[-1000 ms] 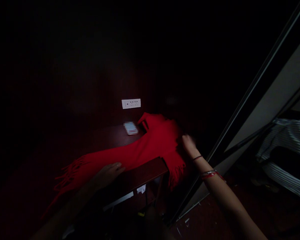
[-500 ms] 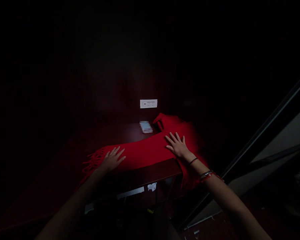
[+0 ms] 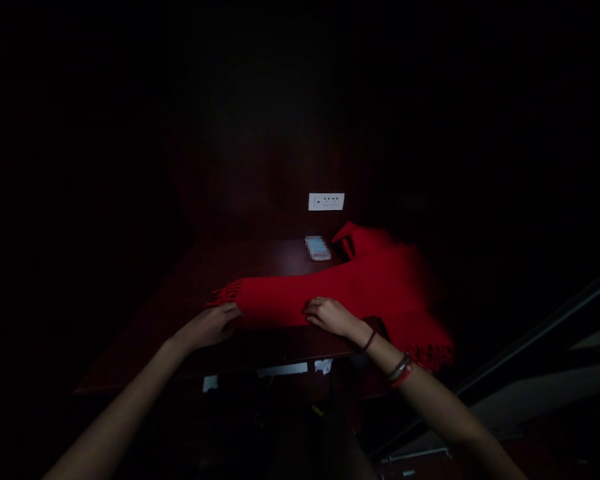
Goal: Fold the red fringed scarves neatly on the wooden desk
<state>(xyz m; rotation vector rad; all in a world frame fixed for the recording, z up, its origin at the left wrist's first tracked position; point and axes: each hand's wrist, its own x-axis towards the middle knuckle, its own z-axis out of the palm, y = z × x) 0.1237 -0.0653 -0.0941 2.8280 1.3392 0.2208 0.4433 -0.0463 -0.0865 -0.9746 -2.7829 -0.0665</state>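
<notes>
A red fringed scarf [image 3: 285,300] lies stretched across a dark wooden desk [image 3: 200,263], its fringe at the left and a bunched part at the right. At the scarf's left end, my left hand [image 3: 213,327] is closed on the near corner; its fingertips are partly hidden. My right hand [image 3: 333,317], with a dark band and bracelets at the wrist, has its fingers bent and closed on the scarf near its front edge. The right end of the scarf spreads past the desk's front edge, with fringe showing.
A pixelated pale flat object [image 3: 318,248] rests on the desk behind the scarf. Above it, a white socket plate [image 3: 326,201] is on the dark wall. White pieces [image 3: 283,369] show below the desk edge. A slanted dark frame [image 3: 535,340] stands at the right.
Both hands have gone from lying flat with spread fingers to bent fingers at the scarf's near side. My right hand has moved left along it. The view has shifted left.
</notes>
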